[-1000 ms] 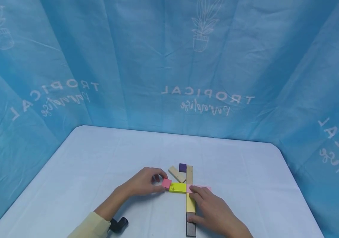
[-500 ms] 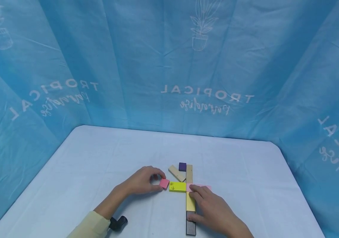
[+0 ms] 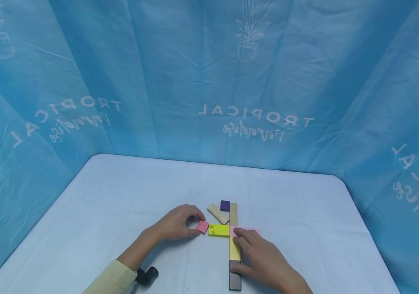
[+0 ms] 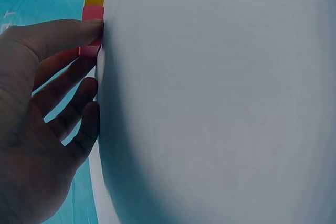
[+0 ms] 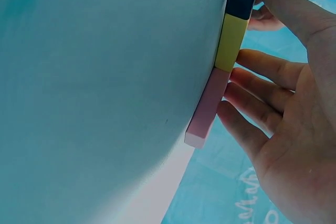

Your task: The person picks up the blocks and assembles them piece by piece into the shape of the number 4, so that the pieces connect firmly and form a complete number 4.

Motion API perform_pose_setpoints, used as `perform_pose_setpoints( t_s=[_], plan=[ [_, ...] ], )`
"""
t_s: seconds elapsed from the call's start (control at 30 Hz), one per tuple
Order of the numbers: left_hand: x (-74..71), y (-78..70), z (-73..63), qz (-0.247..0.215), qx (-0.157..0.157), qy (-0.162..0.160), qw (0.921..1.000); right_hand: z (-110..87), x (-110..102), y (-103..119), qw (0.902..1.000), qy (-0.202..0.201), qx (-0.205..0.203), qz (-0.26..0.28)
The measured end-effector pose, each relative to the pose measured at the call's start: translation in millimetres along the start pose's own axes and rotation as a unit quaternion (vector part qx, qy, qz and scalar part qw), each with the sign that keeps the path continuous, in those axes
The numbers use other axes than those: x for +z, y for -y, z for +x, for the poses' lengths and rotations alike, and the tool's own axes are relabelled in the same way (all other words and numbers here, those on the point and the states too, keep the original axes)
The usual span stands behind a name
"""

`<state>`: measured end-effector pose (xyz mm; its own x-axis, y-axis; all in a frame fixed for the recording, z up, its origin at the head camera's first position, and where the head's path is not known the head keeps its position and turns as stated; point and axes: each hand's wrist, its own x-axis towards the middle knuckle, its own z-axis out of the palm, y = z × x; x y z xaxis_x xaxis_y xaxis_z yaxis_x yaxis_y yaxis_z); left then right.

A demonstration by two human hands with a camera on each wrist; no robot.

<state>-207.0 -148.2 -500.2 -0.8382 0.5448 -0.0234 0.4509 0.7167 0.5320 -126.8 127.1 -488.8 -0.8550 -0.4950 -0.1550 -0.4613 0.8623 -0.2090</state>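
Between thumb and fingers, my left hand (image 3: 178,223) pinches a small pink square block (image 3: 202,226) on the table. Its right corner lies close to the left end of a lime-yellow block (image 3: 219,230). My right hand (image 3: 262,257) rests over the laid blocks, its fingertips touching a light pink block (image 3: 251,231) and a pale yellow block (image 3: 235,248), its thumb on a dark grey block (image 3: 235,281). A natural wood block (image 3: 233,214) continues the column upward. Beside it are a purple square block (image 3: 225,206) and a slanted wood block (image 3: 218,214).
White cloth covers the table (image 3: 286,204). Blue printed curtains (image 3: 209,81) hang behind it and at both sides. A black cylindrical object (image 3: 147,276) shows beside the left sleeve (image 3: 115,277).
The pink square block has shifted slightly left and turned a little in my left hand, away from the lime-yellow block's end. My right hand has stayed in place.
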Motion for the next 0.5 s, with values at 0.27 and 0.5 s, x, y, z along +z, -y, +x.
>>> perform_pose_setpoints(
  t_s=[0.27,0.5],
  plan=[
    [-1.0,-1.3,-0.3,0.005,-0.005,0.008,0.9999,-0.5,-0.1,0.5,1.0,-0.002,-0.002,0.003],
    [-10.8,-1.6,7.5,-0.021,-0.029,0.035,0.9988,-0.1,-0.7,0.6,1.0,0.001,-0.001,0.005]
  ],
)
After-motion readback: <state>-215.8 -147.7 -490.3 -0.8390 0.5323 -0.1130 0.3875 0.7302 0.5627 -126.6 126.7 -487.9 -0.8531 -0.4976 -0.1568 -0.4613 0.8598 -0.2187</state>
